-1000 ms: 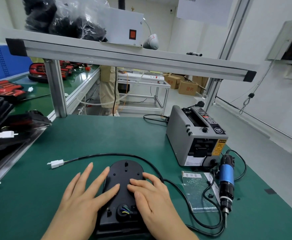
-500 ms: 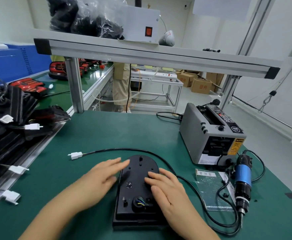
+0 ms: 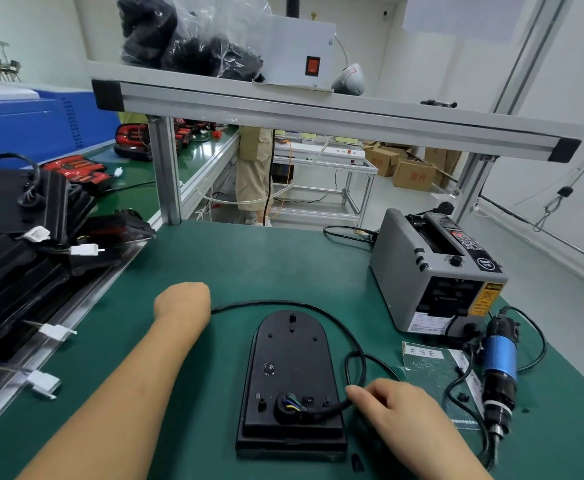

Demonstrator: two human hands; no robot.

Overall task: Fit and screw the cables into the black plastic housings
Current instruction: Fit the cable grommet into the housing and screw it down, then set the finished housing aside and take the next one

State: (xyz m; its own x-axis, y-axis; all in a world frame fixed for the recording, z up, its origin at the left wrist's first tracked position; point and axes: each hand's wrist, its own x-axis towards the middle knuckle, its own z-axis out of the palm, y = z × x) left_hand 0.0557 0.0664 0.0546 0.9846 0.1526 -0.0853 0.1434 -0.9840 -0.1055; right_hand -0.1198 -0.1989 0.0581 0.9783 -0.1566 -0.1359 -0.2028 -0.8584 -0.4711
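Now, on the green bench (image 3: 249, 265), the black housing (image 3: 290, 362) lies flat between your hands. Its cable (image 3: 318, 308) leaves the near end, where your right hand (image 3: 398, 407) pinches it, and loops round to your left hand (image 3: 183, 301), whose fingers are hidden, so I cannot tell its grip.

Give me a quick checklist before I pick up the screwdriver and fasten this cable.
1. Housing lies flat: ok.
2. Cable runs into the round port, coloured wires showing: ok.
3. Cable fastened down: cannot tell.
4. Screwdriver free, lying right of the housing: ok.
5. Right hand free to take it: not ok, it is at the cable.
6. Left hand grip on the cable's far end: cannot tell, fingers hidden.
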